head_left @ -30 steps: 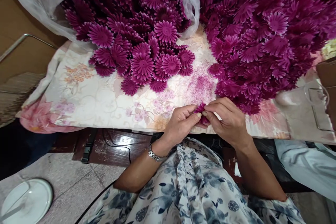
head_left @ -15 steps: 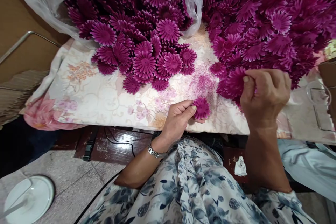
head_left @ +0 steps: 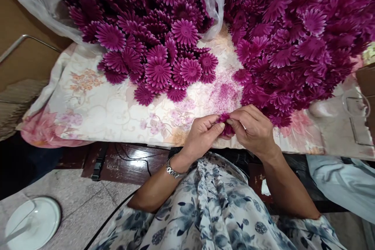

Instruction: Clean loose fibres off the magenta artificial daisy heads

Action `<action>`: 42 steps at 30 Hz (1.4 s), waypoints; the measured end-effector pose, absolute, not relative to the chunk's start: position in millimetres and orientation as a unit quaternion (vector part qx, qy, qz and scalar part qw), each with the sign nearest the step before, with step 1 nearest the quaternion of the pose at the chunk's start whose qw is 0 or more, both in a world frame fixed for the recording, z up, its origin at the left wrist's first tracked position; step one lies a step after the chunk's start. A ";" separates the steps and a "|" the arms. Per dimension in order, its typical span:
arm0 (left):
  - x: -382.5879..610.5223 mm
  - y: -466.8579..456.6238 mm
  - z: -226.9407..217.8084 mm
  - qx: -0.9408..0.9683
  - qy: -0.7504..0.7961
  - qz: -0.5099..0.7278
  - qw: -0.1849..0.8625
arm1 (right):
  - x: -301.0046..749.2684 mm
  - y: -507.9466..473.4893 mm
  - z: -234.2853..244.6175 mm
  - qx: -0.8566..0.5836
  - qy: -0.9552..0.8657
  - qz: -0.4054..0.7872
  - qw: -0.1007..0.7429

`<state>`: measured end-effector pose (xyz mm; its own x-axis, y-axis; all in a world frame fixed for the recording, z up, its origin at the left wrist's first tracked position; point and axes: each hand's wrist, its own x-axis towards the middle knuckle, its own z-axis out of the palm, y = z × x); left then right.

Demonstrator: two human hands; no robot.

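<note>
Near the table's front edge, my left hand (head_left: 204,134) pinches a magenta artificial flower (head_left: 224,118) between thumb and fingers. My right hand (head_left: 253,129) meets it from the other side, its thumb and fingertips closed on the same flower. The fingers cover much of the flower, so I cannot tell whether one layer or more is between them. Beyond my right hand rises a large heap of magenta flowers (head_left: 281,54). Farther left, more flat magenta flower heads (head_left: 158,71) spill out of a clear plastic bag (head_left: 215,4).
A floral cloth (head_left: 117,117) covers the table, with magenta specks (head_left: 224,91) scattered on it. At the left stands a brown cardboard box (head_left: 20,19); a bent metal rod (head_left: 17,43) shows beside it. On the floor is a white round base (head_left: 33,222).
My right hand has come from the right heap down and left to my left hand, and now grips the flower there. My left hand has barely moved.
</note>
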<state>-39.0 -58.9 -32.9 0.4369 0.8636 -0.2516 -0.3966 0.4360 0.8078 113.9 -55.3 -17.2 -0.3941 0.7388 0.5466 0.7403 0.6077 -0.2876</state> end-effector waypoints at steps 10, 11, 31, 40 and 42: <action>-38.5 -53.6 -26.0 0.301 0.393 0.404 0.769 | 166.1 -37.6 5.7 -0.619 -0.701 -0.253 0.247; -37.8 -53.0 -25.2 0.300 0.391 0.403 0.771 | 166.5 -39.0 8.0 -0.615 -0.708 -0.244 0.248; -39.0 -59.2 -30.5 0.316 0.364 0.405 0.777 | 138.8 -35.6 -4.2 -0.496 -0.766 -0.203 0.356; -34.9 -53.4 -22.5 0.279 0.364 0.412 0.788 | 145.6 -42.4 6.1 -0.510 -0.796 -0.132 0.299; -33.6 -53.7 -21.7 0.266 0.349 0.416 0.797 | 130.4 -50.1 0.8 -0.468 -0.833 -0.040 0.293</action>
